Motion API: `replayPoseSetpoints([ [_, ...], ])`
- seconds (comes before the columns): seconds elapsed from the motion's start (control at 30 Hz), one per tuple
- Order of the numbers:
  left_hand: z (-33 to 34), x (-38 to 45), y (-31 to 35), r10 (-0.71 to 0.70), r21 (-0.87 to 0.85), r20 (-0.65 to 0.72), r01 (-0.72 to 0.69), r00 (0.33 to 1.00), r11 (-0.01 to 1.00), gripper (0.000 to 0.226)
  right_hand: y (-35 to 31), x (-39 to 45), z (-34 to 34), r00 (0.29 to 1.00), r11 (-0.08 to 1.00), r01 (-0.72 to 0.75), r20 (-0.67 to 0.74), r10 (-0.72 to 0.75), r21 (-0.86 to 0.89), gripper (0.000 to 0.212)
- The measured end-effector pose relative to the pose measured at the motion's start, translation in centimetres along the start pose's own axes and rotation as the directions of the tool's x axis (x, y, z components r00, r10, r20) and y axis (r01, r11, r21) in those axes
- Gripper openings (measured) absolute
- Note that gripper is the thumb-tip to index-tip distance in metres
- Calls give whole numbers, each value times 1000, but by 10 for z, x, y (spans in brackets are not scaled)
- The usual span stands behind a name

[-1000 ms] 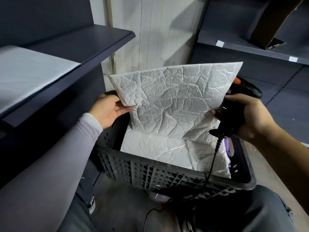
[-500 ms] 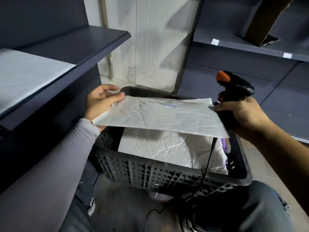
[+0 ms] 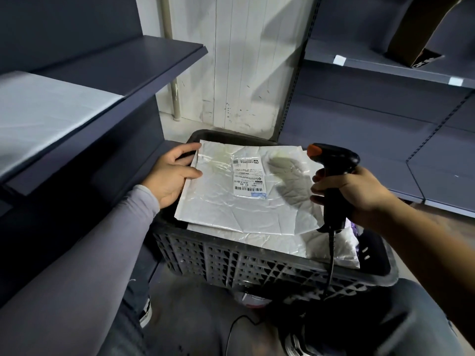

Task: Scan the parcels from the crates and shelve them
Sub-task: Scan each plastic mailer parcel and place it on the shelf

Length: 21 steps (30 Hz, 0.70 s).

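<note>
Atop the crate [image 3: 257, 268], left hand [image 3: 168, 179] holds parcel [image 3: 231, 209].

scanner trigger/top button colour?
Orange, on the tip of the black scanner that the right hand grips; it shows clearly in the head view.

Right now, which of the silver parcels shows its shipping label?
The top parcel, gripped at its left edge by the left hand, lies label up. The parcel beneath it in the crate shows only bare foil.
</note>
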<state>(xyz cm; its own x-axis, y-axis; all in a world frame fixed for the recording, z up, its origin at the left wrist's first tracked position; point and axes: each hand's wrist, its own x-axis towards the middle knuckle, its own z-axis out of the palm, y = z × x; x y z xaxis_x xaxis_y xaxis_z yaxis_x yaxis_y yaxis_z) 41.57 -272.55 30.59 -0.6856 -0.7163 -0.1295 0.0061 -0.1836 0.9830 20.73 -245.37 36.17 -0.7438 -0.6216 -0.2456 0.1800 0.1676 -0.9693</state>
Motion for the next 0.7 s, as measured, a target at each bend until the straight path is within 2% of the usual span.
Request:
replayPoseSetpoints([
  [0.1,0,-1,2,-42,-52,17,43,999,998,63,1,1,1,1000,1000,-16,14,16,2,39],
  [0.2,-4,2,3,-102,-10,8,102,995,995,53,2,-1,4,999,1000,-23,25,23,-7,39],
  [0.37,-7,7,1,-229,38,-54,231,972,972,41,-1,-8,11,997,994,-51,56,57,-100,22],
  [0.47,-6,6,1,-319,114,-20,319,947,941,24,1,-17,21,990,987,-73,108,89,-144,21],
  [0.6,-3,5,-4,-404,275,56,375,913,885,29,10,-29,35,972,974,-124,173,157,-190,20],
  [0.7,1,5,-7,-373,230,12,361,928,904,41,14,-34,42,961,969,-158,196,195,-189,20],
])
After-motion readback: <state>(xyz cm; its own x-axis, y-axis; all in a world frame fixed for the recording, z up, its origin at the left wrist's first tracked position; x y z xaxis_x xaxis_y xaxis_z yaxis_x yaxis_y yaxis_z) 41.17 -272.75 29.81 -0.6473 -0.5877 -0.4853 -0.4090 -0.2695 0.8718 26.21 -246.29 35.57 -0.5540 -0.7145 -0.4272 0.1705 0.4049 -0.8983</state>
